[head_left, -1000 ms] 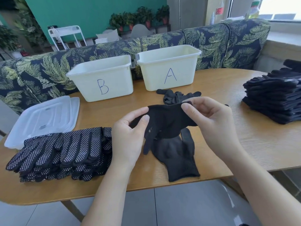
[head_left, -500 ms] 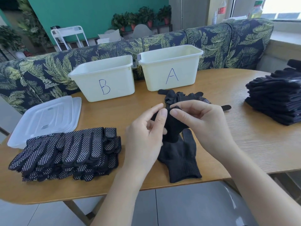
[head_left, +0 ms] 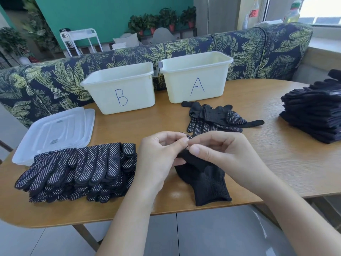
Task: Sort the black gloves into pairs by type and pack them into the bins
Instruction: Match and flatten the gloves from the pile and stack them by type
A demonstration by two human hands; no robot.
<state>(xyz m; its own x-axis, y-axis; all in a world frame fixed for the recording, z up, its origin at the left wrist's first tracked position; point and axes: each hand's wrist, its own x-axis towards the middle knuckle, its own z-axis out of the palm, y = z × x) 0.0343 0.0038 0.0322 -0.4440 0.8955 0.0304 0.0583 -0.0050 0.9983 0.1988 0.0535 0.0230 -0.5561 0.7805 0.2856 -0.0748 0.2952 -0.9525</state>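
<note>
Wide wooden tabletop [head_left: 267,163] carries it all. Far side, two pale bins side by side, bin B [head_left: 120,89] on the left, bin A [head_left: 195,78] on the right. Far right, a tall stack of plain gloves [head_left: 311,117]; near left, a spread pile of dotted gloves [head_left: 77,172] just in front of clear lids [head_left: 53,132]. Just near of bin A, a small bundle of gloves [head_left: 215,117] lies loose. Near centre, both hands meet: left hand [head_left: 158,159] and right hand [head_left: 221,156], each grip pinched together on the plain glove [head_left: 206,180], its cuff lying at the near edge.
</note>
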